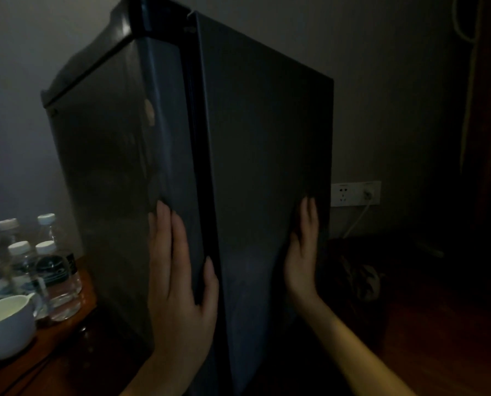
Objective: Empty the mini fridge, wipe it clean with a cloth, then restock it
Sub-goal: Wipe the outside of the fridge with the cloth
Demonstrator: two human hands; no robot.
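A dark mini fridge (pixel 118 155) fills the middle of the dim view, standing on a wooden surface. Its door (pixel 267 144) stands slightly ajar, with a thin dark gap along the hinge-side edge. My left hand (pixel 178 278) lies flat on the fridge body beside that gap, fingers spread, thumb at the door's edge. My right hand (pixel 302 252) rests with fingers straight against the door's far right edge. The fridge's inside is hidden. No cloth is in view.
Several capped water bottles (pixel 57 278) and a white cup (pixel 5 324) stand on the wooden table (pixel 67 347) at the lower left. A wall socket (pixel 355 193) with a plugged cable is right of the door. A dark bundle (pixel 361 278) lies below it.
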